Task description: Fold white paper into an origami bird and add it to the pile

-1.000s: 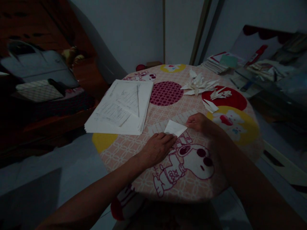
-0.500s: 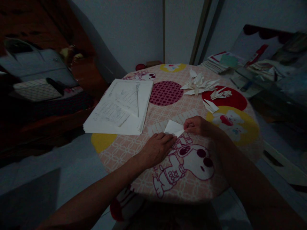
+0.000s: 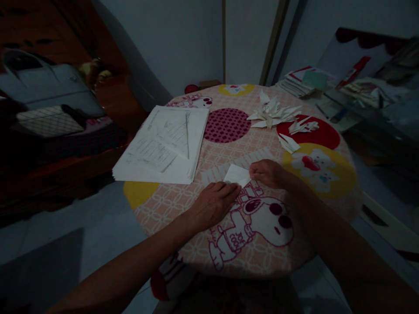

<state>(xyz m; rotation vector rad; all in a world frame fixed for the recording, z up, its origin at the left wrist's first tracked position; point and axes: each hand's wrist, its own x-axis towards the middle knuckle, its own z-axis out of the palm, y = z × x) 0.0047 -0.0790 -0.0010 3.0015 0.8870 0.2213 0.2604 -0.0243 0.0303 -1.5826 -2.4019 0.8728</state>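
Observation:
A small folded piece of white paper (image 3: 236,174) lies on the patterned tablecloth between my two hands. My left hand (image 3: 216,201) rests flat, its fingers stretched out and their tips on the paper's near left edge. At the paper's right corner, my right hand (image 3: 266,172) has its fingers closed in a pinch on the paper. Beyond my right hand lies a folded paper piece (image 3: 289,143), with another folded paper figure (image 3: 303,125) and a heap of pointed folded paper figures (image 3: 273,112) behind it.
A stack of written sheets (image 3: 140,161) lies at the table's left, with a folded triangular sheet (image 3: 178,137) on top. Papers and a red object (image 3: 356,69) crowd the side table at right. Bags (image 3: 59,89) sit on the wooden seat at left.
My right hand has curled slightly further over the paper's right corner. My left hand stays in place on the paper. The view has shifted a little.

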